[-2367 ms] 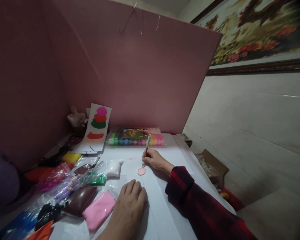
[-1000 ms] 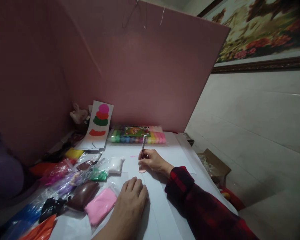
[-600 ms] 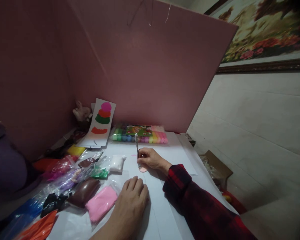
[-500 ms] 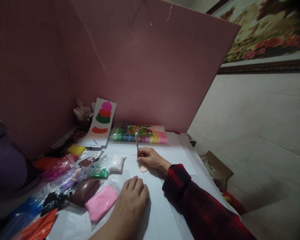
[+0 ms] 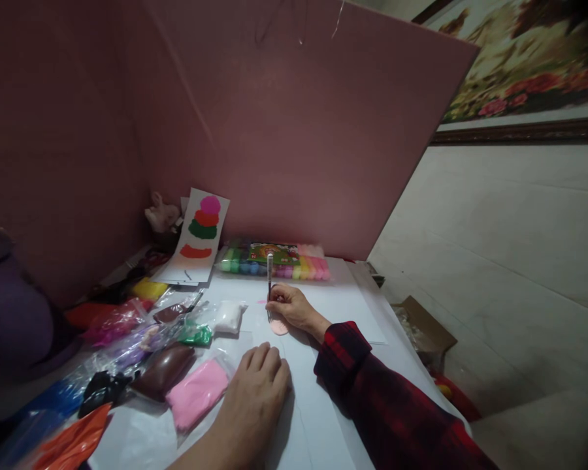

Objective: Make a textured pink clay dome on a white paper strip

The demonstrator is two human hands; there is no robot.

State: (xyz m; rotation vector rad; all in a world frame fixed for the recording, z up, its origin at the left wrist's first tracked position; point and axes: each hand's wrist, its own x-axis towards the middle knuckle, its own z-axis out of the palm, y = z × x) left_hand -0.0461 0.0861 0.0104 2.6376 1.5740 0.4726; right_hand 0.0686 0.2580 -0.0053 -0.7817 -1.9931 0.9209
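Observation:
My right hand pinches a small fork, held upright with its handle up. The tines are at the left edge of a flat, pale pink clay disc on the white paper. I cannot tell whether they touch it. Fine marks show on the disc. My left hand lies palm down on the paper, fingers lightly bent, with nothing visible in it. Just left of it is a bag of pink clay. A small pink smear lies behind the disc.
Bagged clay crowds the left side: white, green, brown and orange. A pack of coloured clay lies at the back. A painted card leans by the pink panel. A cardboard box stands right.
My right hand and the fork have shifted slightly left, and the tines have moved from over the disc to its left edge. The left hand stays in place.

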